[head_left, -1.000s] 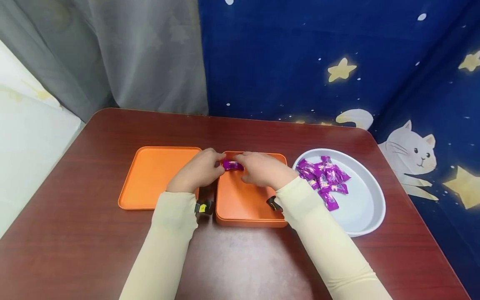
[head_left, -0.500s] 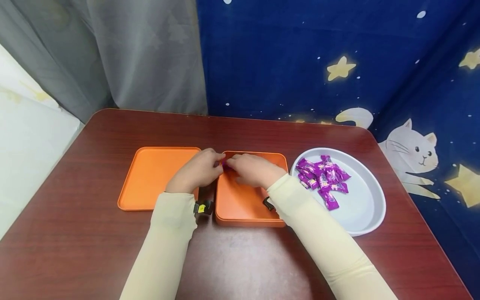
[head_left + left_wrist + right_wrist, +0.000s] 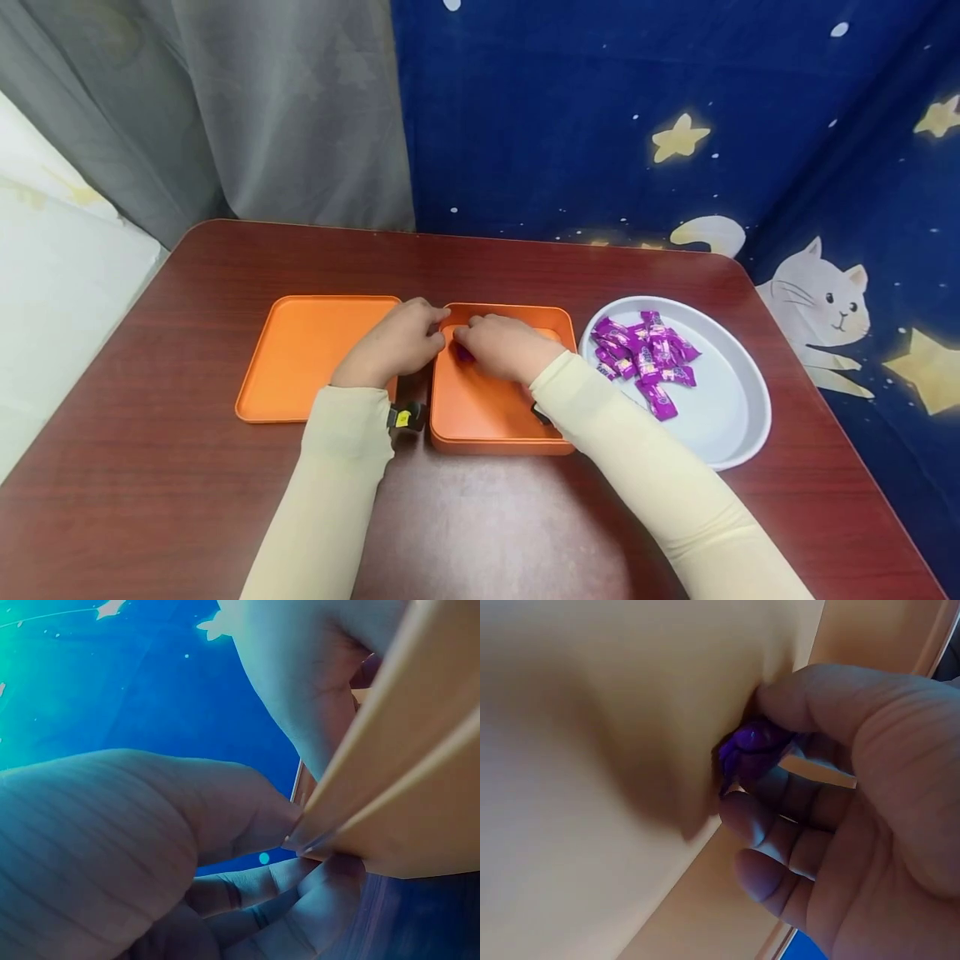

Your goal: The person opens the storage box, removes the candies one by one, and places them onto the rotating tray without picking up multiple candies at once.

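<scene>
An orange box [image 3: 495,446] stands in the middle of the table, its inside facing up. My left hand [image 3: 396,342] pinches the box's far left corner between thumb and fingers, which the left wrist view shows up close. Inside the box, near that corner, my right hand [image 3: 508,346] pinches a purple-wrapped candy [image 3: 754,748] between thumb and fingers. In the right wrist view the candy is right at the box floor. From the head, the right hand covers most of it.
Left of the box lies a flat orange lid [image 3: 311,358], partly under the left hand. To the right stands a white oval tray [image 3: 727,400] with a pile of purple-wrapped candies [image 3: 647,358]. Curtains hang behind the table [image 3: 150,392].
My right hand has shifted left and then lower into the box with the candy, toward the far left corner. The left hand stays at the box's corner.
</scene>
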A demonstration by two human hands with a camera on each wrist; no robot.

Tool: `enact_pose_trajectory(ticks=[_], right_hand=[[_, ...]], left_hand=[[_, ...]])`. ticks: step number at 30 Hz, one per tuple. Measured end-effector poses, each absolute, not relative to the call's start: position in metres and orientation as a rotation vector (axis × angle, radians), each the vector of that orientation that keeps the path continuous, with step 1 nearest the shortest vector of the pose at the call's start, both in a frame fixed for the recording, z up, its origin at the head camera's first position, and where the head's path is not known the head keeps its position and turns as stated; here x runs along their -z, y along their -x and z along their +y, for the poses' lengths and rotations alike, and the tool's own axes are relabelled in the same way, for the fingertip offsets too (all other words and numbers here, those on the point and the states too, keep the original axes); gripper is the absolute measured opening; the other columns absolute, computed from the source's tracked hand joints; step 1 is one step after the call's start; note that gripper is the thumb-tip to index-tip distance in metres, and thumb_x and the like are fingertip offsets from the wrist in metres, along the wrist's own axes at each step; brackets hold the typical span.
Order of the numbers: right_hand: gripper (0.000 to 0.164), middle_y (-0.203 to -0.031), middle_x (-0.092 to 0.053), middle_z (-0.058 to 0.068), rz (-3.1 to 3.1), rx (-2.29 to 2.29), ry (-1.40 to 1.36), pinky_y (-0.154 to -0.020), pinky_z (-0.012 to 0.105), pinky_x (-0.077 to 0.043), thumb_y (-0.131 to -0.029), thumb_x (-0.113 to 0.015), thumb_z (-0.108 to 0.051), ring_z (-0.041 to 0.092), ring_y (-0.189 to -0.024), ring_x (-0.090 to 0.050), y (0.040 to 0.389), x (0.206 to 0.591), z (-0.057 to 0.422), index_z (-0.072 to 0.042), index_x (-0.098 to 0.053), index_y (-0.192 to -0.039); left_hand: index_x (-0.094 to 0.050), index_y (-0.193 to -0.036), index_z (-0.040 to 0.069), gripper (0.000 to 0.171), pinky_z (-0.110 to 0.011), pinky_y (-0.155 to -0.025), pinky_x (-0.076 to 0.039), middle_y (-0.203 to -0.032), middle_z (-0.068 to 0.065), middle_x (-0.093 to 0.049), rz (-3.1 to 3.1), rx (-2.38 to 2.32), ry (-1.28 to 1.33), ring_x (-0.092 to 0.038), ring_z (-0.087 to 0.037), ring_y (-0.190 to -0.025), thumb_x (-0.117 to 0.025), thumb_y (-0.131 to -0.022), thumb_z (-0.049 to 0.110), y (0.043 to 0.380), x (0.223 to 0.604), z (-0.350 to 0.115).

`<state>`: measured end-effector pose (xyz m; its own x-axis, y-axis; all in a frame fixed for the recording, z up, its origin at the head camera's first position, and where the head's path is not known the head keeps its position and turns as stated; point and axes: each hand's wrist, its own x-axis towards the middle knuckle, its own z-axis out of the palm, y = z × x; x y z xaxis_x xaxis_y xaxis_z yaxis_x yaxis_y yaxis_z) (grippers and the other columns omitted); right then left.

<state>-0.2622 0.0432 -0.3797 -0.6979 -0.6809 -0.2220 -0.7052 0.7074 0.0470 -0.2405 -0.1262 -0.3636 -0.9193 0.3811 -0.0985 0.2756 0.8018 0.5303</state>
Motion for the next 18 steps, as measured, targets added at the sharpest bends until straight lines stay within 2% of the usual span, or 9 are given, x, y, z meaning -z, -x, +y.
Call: enact_pose_trajectory(ticks=[9,13,18], right_hand=[[0.040,-0.101,-0.059,0.004,2.716,-0.166,1.098,-0.089,0.036,-0.049,-0.083,-0.068,-0.030,0.020,-0.089,-0.052,0.2634,0.3785,0.0443,-0.015,-0.059,-0.119],[0.036,-0.100,-0.060,0.004,2.712,-0.131,1.130,-0.089,0.036,-0.049,-0.082,-0.069,-0.025,0.020,-0.088,-0.053,0.2644,0.3794,0.0444,-0.015,-0.061,-0.117],[0.031,-0.098,-0.062,0.003,2.703,-0.100,1.155,-0.091,0.035,-0.049,-0.082,-0.069,-0.021,0.019,-0.089,-0.055,0.2667,0.3800,0.0461,-0.014,-0.062,-0.112]], left_hand=[[-0.051,-0.134,0.004,0.044,-0.035,-0.072,-0.045,-0.105,-0.012,-0.054,2.784,-0.762,-0.486,-0.049,-0.025,-0.080,-0.053,-0.091,0.015,0.2400,0.3635,-0.1255],[-0.052,-0.133,0.004,0.044,-0.034,-0.068,-0.045,-0.101,-0.012,-0.053,2.789,-0.764,-0.485,-0.049,-0.025,-0.077,-0.054,-0.090,0.015,0.2391,0.3643,-0.1248],[-0.052,-0.132,0.003,0.044,-0.035,-0.071,-0.045,-0.100,-0.012,-0.053,2.801,-0.757,-0.494,-0.049,-0.025,-0.078,-0.054,-0.090,0.014,0.2389,0.3635,-0.1249]])
